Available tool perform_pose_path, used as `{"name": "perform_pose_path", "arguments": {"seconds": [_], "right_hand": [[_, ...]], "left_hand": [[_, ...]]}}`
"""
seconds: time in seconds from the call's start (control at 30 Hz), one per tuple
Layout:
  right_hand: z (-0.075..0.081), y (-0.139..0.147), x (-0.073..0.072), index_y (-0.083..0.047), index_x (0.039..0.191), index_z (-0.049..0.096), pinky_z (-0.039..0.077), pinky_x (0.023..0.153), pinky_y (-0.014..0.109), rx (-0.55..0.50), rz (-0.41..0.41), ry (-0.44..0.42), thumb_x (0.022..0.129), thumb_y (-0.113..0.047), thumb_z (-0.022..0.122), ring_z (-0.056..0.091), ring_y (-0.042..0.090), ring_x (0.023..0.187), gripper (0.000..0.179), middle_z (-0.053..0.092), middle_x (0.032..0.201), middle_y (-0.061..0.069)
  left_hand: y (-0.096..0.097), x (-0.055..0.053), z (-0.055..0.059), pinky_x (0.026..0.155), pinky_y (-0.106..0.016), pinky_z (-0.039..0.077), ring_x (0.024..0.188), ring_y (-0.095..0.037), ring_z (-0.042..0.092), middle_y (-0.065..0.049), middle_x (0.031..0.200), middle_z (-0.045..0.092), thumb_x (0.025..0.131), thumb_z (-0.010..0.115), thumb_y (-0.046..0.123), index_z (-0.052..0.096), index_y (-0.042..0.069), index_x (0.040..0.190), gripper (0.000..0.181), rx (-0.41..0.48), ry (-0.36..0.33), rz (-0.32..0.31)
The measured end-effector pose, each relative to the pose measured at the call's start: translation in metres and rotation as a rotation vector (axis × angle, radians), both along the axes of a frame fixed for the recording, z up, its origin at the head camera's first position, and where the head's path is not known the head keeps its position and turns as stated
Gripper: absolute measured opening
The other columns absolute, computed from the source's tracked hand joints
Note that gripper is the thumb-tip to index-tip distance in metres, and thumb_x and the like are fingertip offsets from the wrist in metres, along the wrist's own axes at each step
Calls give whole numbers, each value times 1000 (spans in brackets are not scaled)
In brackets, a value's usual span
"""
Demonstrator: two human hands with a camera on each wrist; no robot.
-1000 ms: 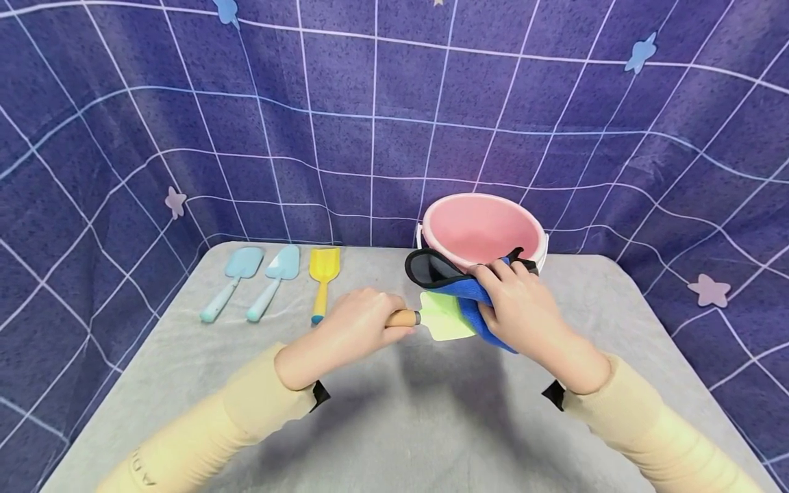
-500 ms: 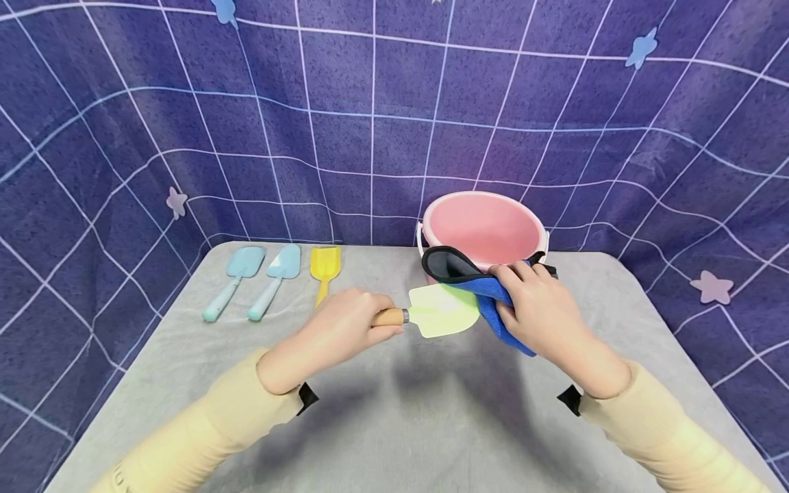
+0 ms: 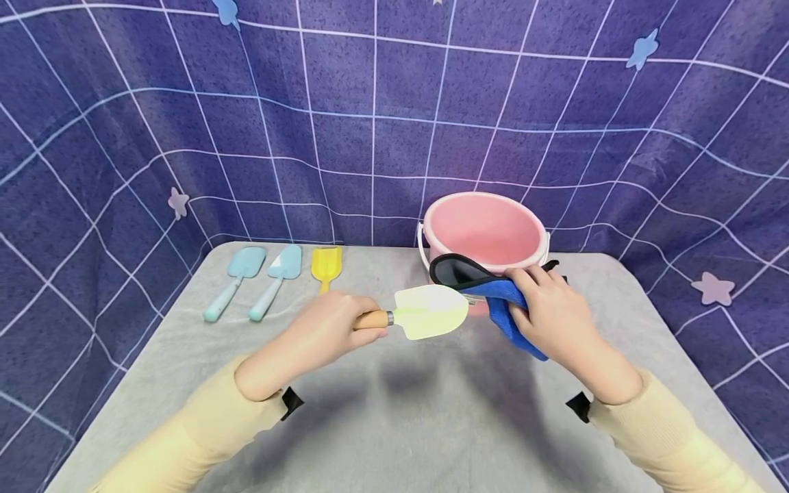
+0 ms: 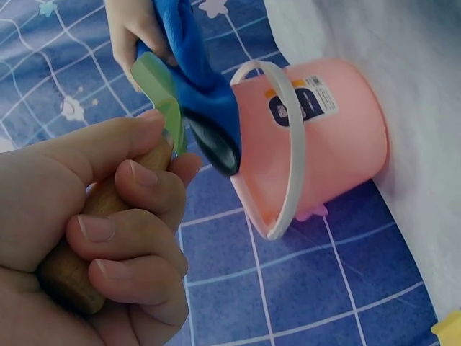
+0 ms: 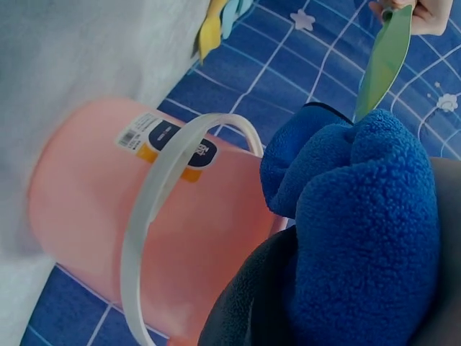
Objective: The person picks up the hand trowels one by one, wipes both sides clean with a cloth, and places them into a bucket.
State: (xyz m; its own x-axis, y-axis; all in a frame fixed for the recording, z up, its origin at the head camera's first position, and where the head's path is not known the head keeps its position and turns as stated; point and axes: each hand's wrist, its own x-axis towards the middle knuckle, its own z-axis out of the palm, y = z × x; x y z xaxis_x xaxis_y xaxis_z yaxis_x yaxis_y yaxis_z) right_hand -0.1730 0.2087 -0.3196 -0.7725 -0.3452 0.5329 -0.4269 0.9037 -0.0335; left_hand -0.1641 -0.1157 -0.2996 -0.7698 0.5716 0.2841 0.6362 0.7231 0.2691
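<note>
My left hand (image 3: 335, 322) grips the wooden handle of a small trowel with a pale green blade (image 3: 431, 312). In the left wrist view the fingers curl round that handle (image 4: 108, 209). The blade points right, above the table and in front of a pink bucket (image 3: 483, 229). My right hand (image 3: 551, 308) holds a bunched blue cloth (image 3: 511, 318) with a black edge and a dark grey side. Fleecy blue cloth (image 5: 367, 223) fills much of the right wrist view and hides most of that hand. In the head view, the blade tip lies just left of the cloth.
Two light blue toy shovels (image 3: 246, 263) (image 3: 285, 263) and a yellow one (image 3: 327, 263) lie at the table's back left. The yellow handle is partly behind my left hand. A white bail (image 4: 295, 144) hangs on the bucket. A purple gridded curtain (image 3: 394, 103) surrounds the grey table (image 3: 394, 424).
My left hand has drawn the trowel left, and more of its blade shows. The right hand has shifted right with the cloth, opening distance between the hands.
</note>
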Motion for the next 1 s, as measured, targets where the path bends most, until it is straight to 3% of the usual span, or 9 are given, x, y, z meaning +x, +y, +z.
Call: {"name": "perform_pose_path", "arguments": {"seconds": [0.27,0.53,1.0], "right_hand": [[-1,6,3,-12,119,57,44,77,52,-19,-15,-51,87,-18,58,53,37,89,33,59,105,14],[7,8,14,-16,119,57,45,69,56,-86,-22,-87,87,-18,56,55,34,91,32,58,104,12],[31,-5,27,-19,117,56,44,72,53,-169,4,-52,89,-17,54,54,27,93,29,56,102,4]], "left_hand": [[-19,3,-3,50,-24,35,53,-4,40,13,59,41,82,71,33,64,20,77,16,-6,-60,56],[-32,5,-6,50,-23,35,52,-4,39,12,57,40,81,72,31,65,18,77,16,-1,-71,59],[-25,-3,-18,52,-22,37,52,-1,39,16,58,42,81,72,33,66,20,77,15,-21,-42,0]]}}
